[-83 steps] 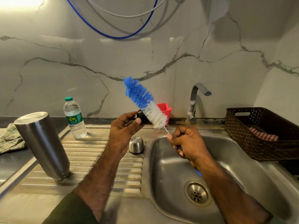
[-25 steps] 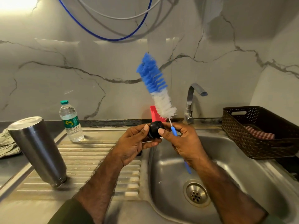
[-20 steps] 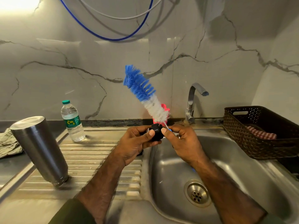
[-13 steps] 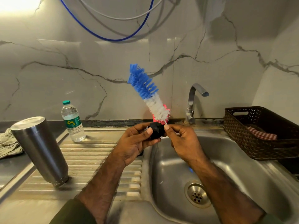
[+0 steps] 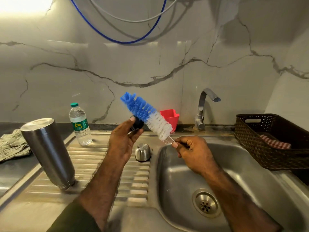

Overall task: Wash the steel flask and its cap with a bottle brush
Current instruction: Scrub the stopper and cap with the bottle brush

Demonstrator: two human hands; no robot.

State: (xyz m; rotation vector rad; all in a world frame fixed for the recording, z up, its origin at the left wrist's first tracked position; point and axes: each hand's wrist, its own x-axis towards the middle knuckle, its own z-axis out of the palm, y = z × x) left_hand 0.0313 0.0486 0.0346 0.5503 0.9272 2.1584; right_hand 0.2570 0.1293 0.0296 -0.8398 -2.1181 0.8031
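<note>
Now the left hand (image 5: 122, 143) pinches the black cap (image 5: 138, 124) above the drainboard (image 5: 93, 166), while the right hand (image 5: 194, 153) curls its fingers round the brush (image 5: 147, 114) stem, bristles against the cap. Flask (image 5: 48, 153) stands inverted at left.

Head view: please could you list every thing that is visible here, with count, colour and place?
steel flask: 1, silver, upside down on drainboard, left
steel cap: 1, silver, on drainboard beside sink
black stopper: 1, black, in left hand, against brush
bottle brush: 1, blue and white, held above drainboard
water bottle: 1, clear, green cap, back of drainboard
red cup: 1, red, behind brush
tap: 1, chrome, behind sink
sink: 1, steel, right
basket: 1, dark brown, far right
cloth: 1, greenish, far left
left hand: holds stopper
right hand: grips brush handle
</note>
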